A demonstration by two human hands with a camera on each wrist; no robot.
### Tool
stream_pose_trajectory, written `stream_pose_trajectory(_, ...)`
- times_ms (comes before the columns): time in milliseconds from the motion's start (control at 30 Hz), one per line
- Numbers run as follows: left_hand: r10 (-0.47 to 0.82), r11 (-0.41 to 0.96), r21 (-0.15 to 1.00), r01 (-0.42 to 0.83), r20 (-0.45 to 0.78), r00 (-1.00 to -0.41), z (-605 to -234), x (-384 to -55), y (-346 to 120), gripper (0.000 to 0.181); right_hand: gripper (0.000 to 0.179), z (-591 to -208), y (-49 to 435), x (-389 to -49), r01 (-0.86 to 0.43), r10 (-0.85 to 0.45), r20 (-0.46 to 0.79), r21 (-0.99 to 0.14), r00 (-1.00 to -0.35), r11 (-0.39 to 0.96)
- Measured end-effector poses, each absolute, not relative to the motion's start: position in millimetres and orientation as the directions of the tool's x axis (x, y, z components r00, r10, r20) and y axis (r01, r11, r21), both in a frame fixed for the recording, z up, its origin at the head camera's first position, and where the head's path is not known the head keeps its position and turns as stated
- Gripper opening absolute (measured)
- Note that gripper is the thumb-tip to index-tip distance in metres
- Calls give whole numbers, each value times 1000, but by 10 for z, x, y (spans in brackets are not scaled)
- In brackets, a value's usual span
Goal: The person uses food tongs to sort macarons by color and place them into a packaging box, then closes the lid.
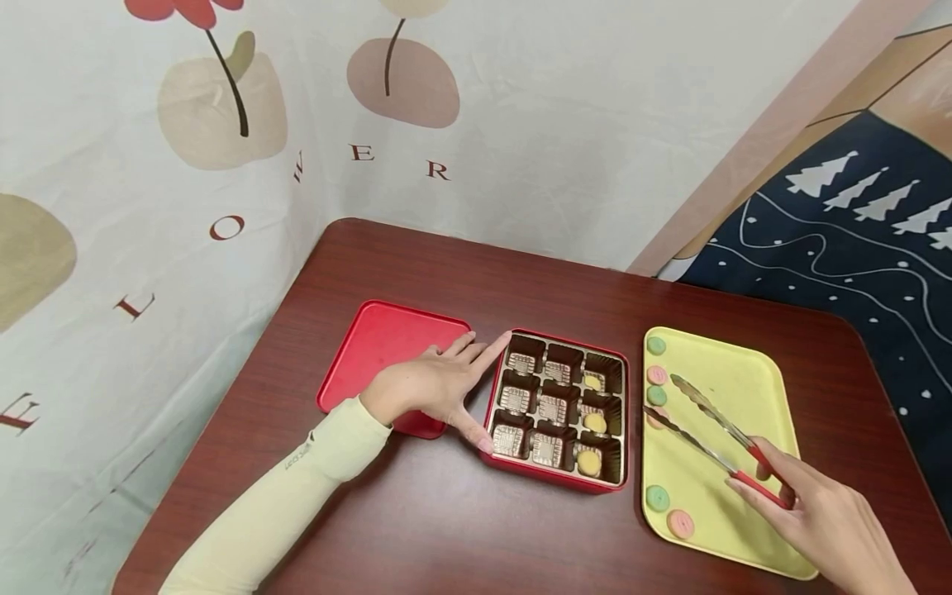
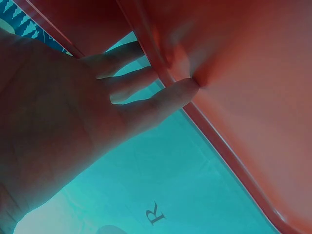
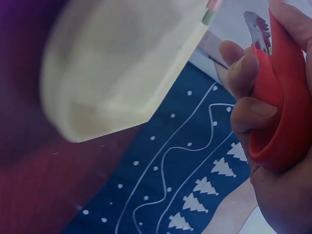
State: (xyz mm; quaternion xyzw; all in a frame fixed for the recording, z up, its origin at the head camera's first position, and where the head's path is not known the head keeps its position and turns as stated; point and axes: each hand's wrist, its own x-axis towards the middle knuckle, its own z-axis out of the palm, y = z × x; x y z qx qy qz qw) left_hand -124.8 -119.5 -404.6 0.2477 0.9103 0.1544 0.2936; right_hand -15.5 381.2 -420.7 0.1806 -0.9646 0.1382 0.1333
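My left hand [image 1: 446,388] spreads its straight fingers along the left side of a red box [image 1: 554,483], thumb at the near corner and index finger at the far one. Inside, a brown divided insert has three rows of compartments; round yellow cookies [image 1: 589,462] lie in the right column. With my right hand [image 1: 825,504] I grip tongs [image 1: 706,406] by their red handles [image 3: 287,97]. The spread tong arms hang over the left part of a yellow tray [image 1: 744,397], one tip beside a pink cookie [image 1: 657,375], the other partly covering another pink one.
Along the tray's left edge lie more cookies, among them a green cookie [image 1: 658,497] near the front. A red lid [image 1: 394,339] lies left of the box, partly beneath my left hand. Behind the brown table [image 1: 446,529] hangs a printed cloth [image 1: 535,165].
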Motion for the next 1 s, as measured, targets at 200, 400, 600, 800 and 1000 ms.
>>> stream_pose_trajectory(200,543,827,434,357,-454,-707,-4042,-1254,-1198,159,55,-4277,3864,-50,-307,-252,246,-217,-936,927)
stream_pose_trajectory(400,540,830,427,358,-456,-708,-4044,-1257,-1201,160,49,-4309,3880,-25,-358,-289,285,-227,-914,906)
stream_pose_trajectory(600,536,832,430,351,-459,-708,-4046,-1251,-1199,160,49,-4328,3874,-7,-359,-287,286,-243,-914,901)
stream_pose_trajectory(800,538,830,431,353,-457,-708,-4050,-1251,-1201,160,47,-4364,3890,3,-352,-276,292,-250,-916,902)
stream_pose_trajectory(1000,541,829,430,358,-455,-707,-4056,-1249,-1201,160,50,-4386,3910,2,-362,-285,297,-247,-911,899)
